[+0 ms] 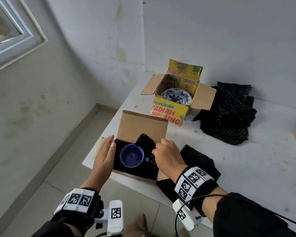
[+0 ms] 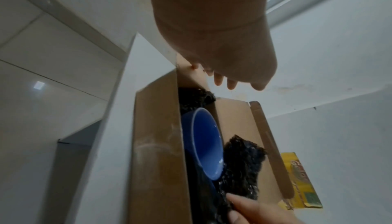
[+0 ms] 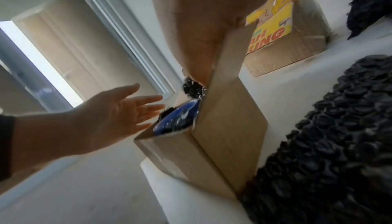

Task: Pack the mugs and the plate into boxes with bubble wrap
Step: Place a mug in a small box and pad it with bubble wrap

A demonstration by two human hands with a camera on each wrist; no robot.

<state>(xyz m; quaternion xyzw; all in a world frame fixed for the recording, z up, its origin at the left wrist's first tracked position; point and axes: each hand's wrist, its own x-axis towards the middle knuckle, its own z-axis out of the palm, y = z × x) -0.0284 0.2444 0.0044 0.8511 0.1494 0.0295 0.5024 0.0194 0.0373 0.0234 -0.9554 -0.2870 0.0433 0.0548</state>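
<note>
A blue mug (image 1: 132,155) sits mouth-up inside the small brown box (image 1: 142,125) at the near left corner of the white table (image 1: 229,161), nested in the black bubble wrap (image 1: 146,142) that lines the box, its handle turned toward my right. My left hand (image 1: 105,155) lies along the box's left edge with a wide, flat grip, fingers straight and holding nothing. My right hand (image 1: 167,155) is at the box's right edge, its grip narrowed to curled fingers that pinch the wrap just beside the mug's handle. The box's lid flap stands upright behind the mug. Farther back on the table, a yellow printed box (image 1: 171,113) stands open with a blue-and-white plate (image 1: 176,96) lying tilted inside it. A loose heap of black wrap (image 1: 229,113) lies just to the right of that box, and another sheet (image 1: 200,161) is spread under my right wrist, beside the small box.
</note>
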